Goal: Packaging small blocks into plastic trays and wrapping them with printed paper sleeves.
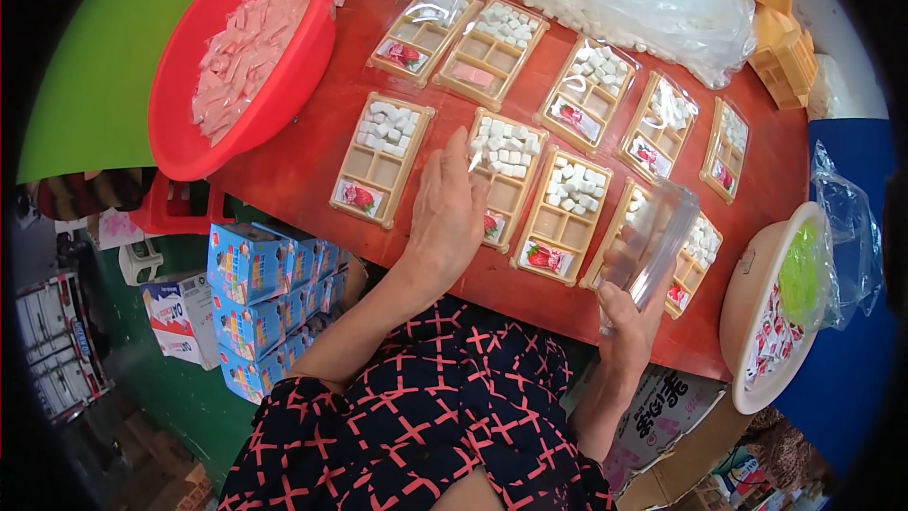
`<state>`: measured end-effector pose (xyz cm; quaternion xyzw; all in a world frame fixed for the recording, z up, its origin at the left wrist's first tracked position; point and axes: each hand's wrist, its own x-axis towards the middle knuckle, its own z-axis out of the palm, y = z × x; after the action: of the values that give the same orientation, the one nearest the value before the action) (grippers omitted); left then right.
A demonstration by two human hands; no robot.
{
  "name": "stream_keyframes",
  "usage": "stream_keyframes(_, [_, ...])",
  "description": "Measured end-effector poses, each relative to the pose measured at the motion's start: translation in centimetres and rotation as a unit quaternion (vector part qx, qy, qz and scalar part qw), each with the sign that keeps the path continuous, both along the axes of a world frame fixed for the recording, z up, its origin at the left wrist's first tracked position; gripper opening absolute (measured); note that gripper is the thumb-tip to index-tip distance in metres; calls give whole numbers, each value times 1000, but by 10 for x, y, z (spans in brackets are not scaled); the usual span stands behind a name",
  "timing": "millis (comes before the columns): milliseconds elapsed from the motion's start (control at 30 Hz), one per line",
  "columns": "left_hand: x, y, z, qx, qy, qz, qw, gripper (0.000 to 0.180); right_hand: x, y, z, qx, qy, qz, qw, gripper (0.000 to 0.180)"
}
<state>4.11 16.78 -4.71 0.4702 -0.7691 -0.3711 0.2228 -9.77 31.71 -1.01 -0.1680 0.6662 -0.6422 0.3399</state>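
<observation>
My left hand (446,213), fingers stretched out, lies against the left edge of a tan compartment tray (512,191). White cubes, like small marshmallows, fill that tray's upper compartment, and a strawberry-printed packet lies at its lower end. Glare by the fingertips may be clear plastic; I cannot tell. In my right hand (626,322) is a stack of clear plastic covers (667,237), held tilted above two more trays and partly hiding them. Between my hands is another tray (563,216) with cubes and a packet. One more filled tray (382,161) lies left of my left hand.
Farther back sit several similar trays (586,95), some glossy with clear plastic. A red basin (322,47) of pink packets stands at left, a bag of white cubes (653,0) at the back. At right is a cream basin (747,322) with small packets. Blue boxes (251,265) are stacked below left.
</observation>
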Motion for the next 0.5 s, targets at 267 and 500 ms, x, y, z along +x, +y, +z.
stream_keyframes(267, [-8,-1,-16,-294,-161,-94,938,59,-4,-8,5,27,-44,8,999,90])
stream_keyframes(500, [-12,-2,-11,-212,-168,-215,938,67,-7,-2,16,-3,-57,5,998,91])
